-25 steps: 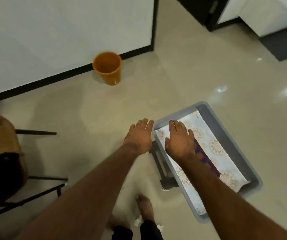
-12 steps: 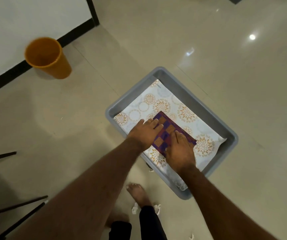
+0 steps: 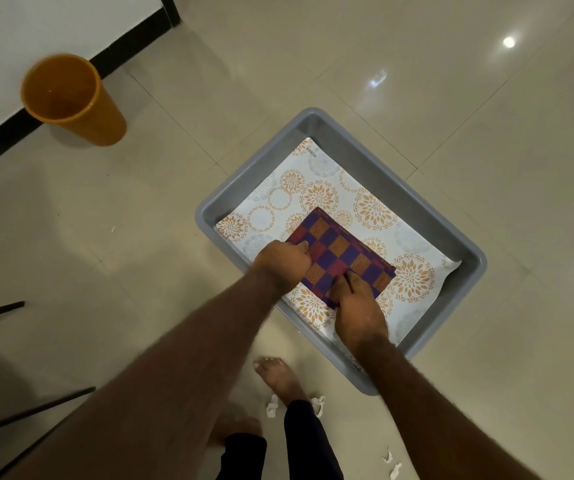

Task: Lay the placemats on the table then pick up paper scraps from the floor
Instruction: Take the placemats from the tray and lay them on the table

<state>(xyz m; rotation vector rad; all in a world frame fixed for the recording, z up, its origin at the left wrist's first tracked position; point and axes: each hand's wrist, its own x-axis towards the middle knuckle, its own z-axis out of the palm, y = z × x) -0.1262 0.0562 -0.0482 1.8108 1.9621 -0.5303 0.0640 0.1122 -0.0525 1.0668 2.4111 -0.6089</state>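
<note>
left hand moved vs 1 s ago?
Yes. It was over the floor just left of the grey bin; now the left hand is inside the rim, fingers curled at the left edge of the purple placemat.

Glossy beige tiled floor (image 3: 417,81). On it: grey plastic tub (image 3: 431,209), orange bucket (image 3: 71,98) near wall, white paper scraps (image 3: 272,405) beside bare foot (image 3: 278,377).
</note>
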